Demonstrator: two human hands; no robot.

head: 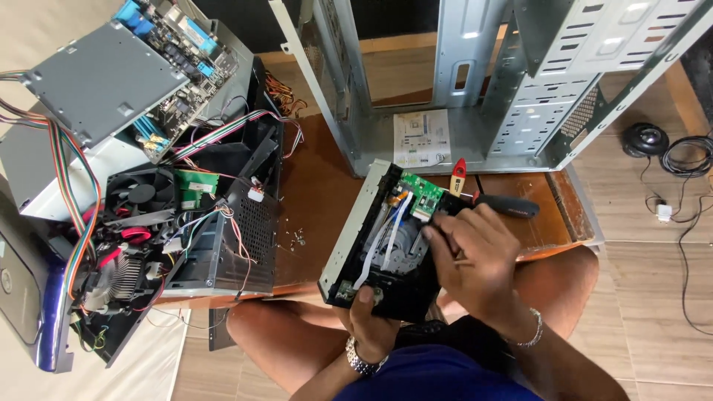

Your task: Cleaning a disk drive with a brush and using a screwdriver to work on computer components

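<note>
An opened optical disc drive [371, 245] rests tilted on my lap and the edge of the wooden table [319, 186]. Its cover is off, showing a green circuit board [421, 194], white ribbon cables [382, 238] and the round spindle mechanism. My left hand [369, 315] grips the drive's near bottom edge from below. My right hand [471, 256] reaches into the drive's right side, fingers curled on its black inner part beside the circuit board. A wristwatch is on my left wrist, a bracelet on my right.
An empty metal computer case [475, 82] stands at the table's back. A screwdriver [497, 202] with a black handle lies behind the drive. Left are a power supply [223, 245], a cooling fan [140, 191], a motherboard [174, 52], wires. Small screws [297, 238] lie on the table. Cables [683, 163] sit on the floor.
</note>
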